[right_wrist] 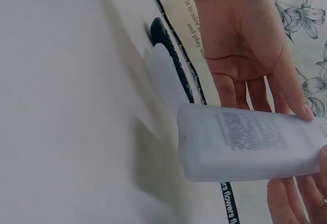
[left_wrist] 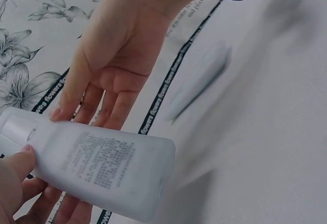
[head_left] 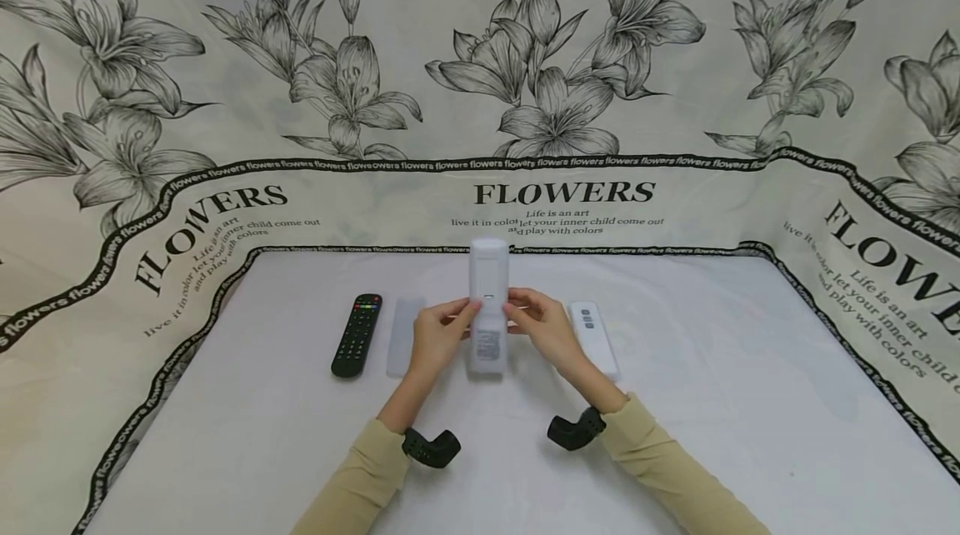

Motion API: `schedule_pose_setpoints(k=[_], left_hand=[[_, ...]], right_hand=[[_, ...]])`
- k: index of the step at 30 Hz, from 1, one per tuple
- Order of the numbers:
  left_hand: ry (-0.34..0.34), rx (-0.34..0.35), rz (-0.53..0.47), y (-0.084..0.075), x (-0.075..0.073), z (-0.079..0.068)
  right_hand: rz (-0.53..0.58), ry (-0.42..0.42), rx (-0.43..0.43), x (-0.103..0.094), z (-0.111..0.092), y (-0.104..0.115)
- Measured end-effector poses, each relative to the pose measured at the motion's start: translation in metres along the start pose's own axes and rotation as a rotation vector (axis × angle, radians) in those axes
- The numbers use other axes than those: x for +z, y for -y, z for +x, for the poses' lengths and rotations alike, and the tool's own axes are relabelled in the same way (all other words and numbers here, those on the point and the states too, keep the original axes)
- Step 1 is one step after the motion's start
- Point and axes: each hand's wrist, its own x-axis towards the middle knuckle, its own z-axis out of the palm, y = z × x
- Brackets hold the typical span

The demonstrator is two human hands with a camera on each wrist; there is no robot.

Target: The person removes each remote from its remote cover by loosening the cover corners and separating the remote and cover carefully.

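Observation:
Both hands hold a white remote control [head_left: 488, 277] between them, its long side upright and its back turned to the head camera. The back carries a block of small print [left_wrist: 104, 157] and a small latch mark above it. My left hand [head_left: 437, 337] pinches the left edge, thumb on the back and fingers behind. On the opposite edge my right hand [head_left: 549, 330] does the same, its thumb [left_wrist: 64, 109] near the latch mark. The front of the remote is hidden. A frosted surface, like a translucent sleeve, shows over it.
A black remote [head_left: 356, 336] with many buttons lies on the left of the white cloth [head_left: 225, 435]. Beside it is a flat, pale translucent cover [head_left: 406, 337], partly behind the left hand. Another white remote [head_left: 592, 339] lies behind the right forearm. Flower-printed fabric [head_left: 360, 93] stands behind.

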Motion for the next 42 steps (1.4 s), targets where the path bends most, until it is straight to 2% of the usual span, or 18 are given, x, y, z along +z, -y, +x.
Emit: schedule_pose_setpoints(k=[7, 14, 26, 36, 42], left_hand=[[0.027, -0.019, -0.020, 0.005, 0.001, -0.003], [0.070, -0.060, -0.010, 0.011, 0.000, -0.005], [0.111, -0.112, 0.063, 0.020, 0.002, -0.010], [0.148, -0.121, 0.125, 0.028, 0.002, -0.014], [0.163, -0.118, 0.176, 0.032, 0.003, -0.014]], right_hand=[[0.023, -0.022, 0.056, 0.002, -0.001, -0.006], [0.008, 0.001, 0.085, 0.002, -0.003, -0.013], [-0.054, 0.039, 0.130, 0.001, -0.009, -0.020], [-0.145, 0.088, 0.201, 0.002, -0.012, -0.026], [-0.173, 0.074, 0.211, 0.005, -0.013, -0.030]])
